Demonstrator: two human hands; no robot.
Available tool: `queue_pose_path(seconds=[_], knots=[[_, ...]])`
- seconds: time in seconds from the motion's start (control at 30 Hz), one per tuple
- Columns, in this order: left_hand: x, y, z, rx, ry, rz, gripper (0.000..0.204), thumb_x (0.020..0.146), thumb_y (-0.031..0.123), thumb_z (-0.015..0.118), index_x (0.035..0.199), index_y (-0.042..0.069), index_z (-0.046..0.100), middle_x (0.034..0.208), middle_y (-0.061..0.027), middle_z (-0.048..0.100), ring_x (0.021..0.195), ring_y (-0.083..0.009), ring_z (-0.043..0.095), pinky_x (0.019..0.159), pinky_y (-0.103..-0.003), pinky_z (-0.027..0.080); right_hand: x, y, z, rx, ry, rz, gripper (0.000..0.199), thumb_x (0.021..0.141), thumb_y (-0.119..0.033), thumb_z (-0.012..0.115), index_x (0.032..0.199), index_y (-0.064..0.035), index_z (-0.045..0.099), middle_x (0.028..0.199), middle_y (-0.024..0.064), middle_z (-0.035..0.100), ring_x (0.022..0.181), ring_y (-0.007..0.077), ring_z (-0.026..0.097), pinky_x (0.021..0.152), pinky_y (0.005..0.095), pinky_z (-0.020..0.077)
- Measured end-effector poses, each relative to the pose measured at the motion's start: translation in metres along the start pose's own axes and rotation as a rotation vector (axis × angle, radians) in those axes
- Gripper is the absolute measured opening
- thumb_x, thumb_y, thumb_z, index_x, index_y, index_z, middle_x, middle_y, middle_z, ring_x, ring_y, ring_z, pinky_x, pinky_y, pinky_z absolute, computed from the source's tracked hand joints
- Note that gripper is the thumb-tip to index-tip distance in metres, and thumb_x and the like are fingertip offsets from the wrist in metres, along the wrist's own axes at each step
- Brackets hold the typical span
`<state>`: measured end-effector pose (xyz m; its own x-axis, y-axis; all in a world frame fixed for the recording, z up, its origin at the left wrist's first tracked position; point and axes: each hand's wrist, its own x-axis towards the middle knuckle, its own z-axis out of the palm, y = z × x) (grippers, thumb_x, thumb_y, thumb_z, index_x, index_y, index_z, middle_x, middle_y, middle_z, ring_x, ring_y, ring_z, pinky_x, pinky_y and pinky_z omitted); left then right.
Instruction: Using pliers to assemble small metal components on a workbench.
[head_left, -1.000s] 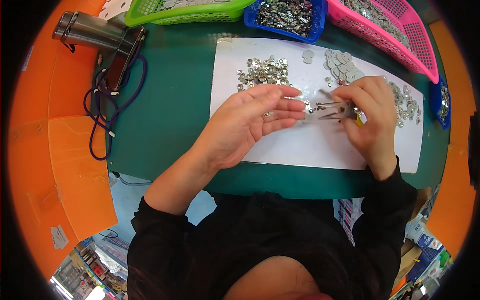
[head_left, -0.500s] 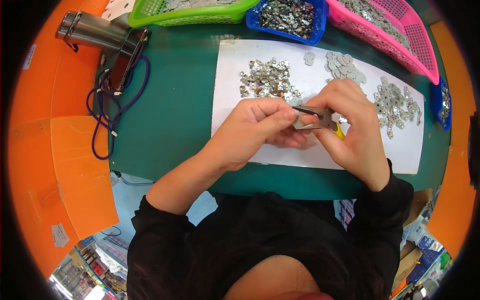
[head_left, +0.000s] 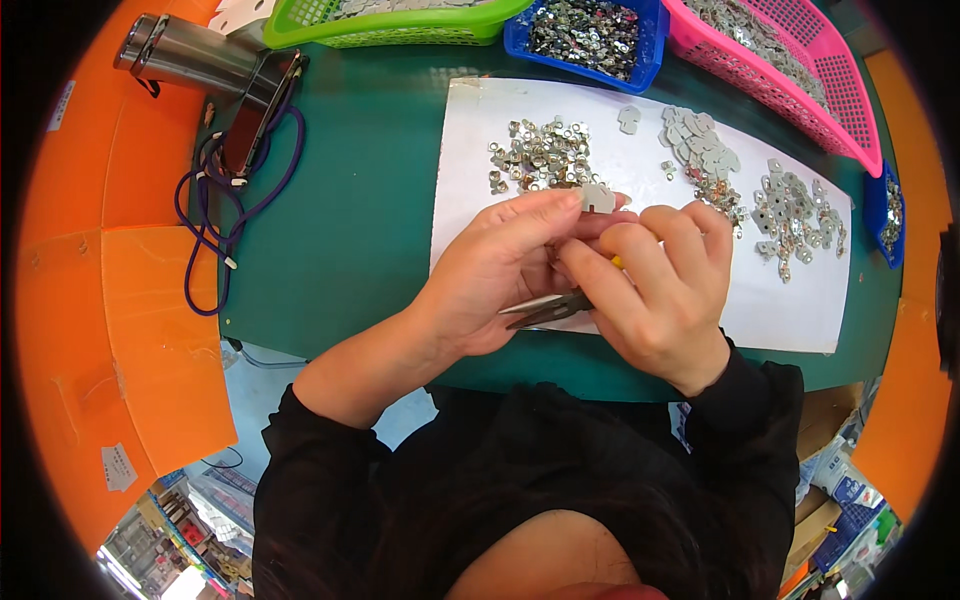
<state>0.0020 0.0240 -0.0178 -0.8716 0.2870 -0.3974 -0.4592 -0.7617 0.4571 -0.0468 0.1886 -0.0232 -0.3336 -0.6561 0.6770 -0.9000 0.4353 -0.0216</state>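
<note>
Between the thumb and fingers of my left hand [head_left: 490,260] is a small flat grey piece [head_left: 599,199] with notched edges. My right hand [head_left: 655,300] is closed around a pair of pliers [head_left: 552,311], whose dark jaws point left, beneath my left palm. A bit of yellow handle shows between the fingers; the rest is hidden. The fingertips of both hands meet or nearly meet just below the piece; what they touch there is hidden. Beyond my hands, shiny metal fittings [head_left: 548,152] lie heaped on a white sheet [head_left: 470,130].
To the right are stacked grey pieces [head_left: 697,142], small metal parts [head_left: 718,197] and grey pieces with metal [head_left: 783,210]. Behind stand a green basket [head_left: 390,35], a blue tray [head_left: 590,72] and a pink basket [head_left: 770,95]. A steel flask [head_left: 200,58] and purple cord [head_left: 298,150] are left.
The pliers' jaws have come off the grey piece and swung down toward me as my right hand turned over. My left hand still pinches the piece, now more exposed.
</note>
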Motion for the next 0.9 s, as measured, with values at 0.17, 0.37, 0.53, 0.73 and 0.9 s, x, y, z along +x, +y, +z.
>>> queue_pose_path(seconds=[0.17,0.37,0.53,0.73,0.9], knots=[[-0.001,-0.001,-0.001,0.015,0.028,-0.013,0.033,0.104,0.024,0.049,0.119,-0.003,0.061,0.106,-0.0118,0.068,0.089,-0.0154,0.067,0.079,-0.032,0.058,0.003,-0.003,-0.003,-0.059,-0.060,-0.017,0.021,0.060,-0.014,0.068,0.081,-0.0132,0.068,0.080,-0.0002,0.055,0.078,0.0204,0.055,0.075,0.0374,0.0406],[-0.002,-0.006,-0.012,0.096,-0.031,0.012,0.027,0.103,0.020,0.052,0.112,-0.003,0.064,0.098,-0.0096,0.069,0.086,-0.0146,0.068,0.080,-0.030,0.057,0.007,0.007,-0.012,0.180,-0.071,0.081,0.022,0.060,-0.010,0.072,0.081,-0.0132,0.067,0.077,-0.0003,0.055,0.075,0.0202,0.055,0.073,0.0359,0.0413],[-0.002,-0.005,-0.003,0.217,-0.027,0.059,0.025,0.102,0.017,0.053,0.108,-0.004,0.067,0.098,-0.0120,0.070,0.086,-0.0169,0.069,0.083,-0.031,0.058,0.007,0.022,-0.017,0.699,0.004,0.462,0.021,0.064,0.000,0.074,0.082,-0.0095,0.069,0.074,0.0014,0.059,0.069,0.0195,0.054,0.064,0.0291,0.0410],[-0.002,-0.007,0.000,0.412,-0.112,-0.003,0.026,0.102,0.015,0.053,0.113,-0.005,0.066,0.102,-0.0147,0.071,0.093,-0.0206,0.071,0.084,-0.032,0.058,0.000,0.026,-0.012,0.853,-0.083,0.631,0.015,0.069,-0.004,0.075,0.083,-0.0058,0.070,0.074,0.0026,0.061,0.068,0.0156,0.054,0.066,0.0284,0.0412],[-0.003,-0.001,0.002,0.407,-0.087,-0.003,0.027,0.102,0.017,0.054,0.111,-0.005,0.068,0.101,-0.0142,0.072,0.090,-0.0201,0.071,0.081,-0.030,0.059,0.002,0.028,-0.017,0.713,-0.146,0.536,0.005,0.080,-0.001,0.071,0.083,-0.0032,0.067,0.079,0.0041,0.060,0.075,0.0149,0.051,0.067,0.0259,0.0394]])
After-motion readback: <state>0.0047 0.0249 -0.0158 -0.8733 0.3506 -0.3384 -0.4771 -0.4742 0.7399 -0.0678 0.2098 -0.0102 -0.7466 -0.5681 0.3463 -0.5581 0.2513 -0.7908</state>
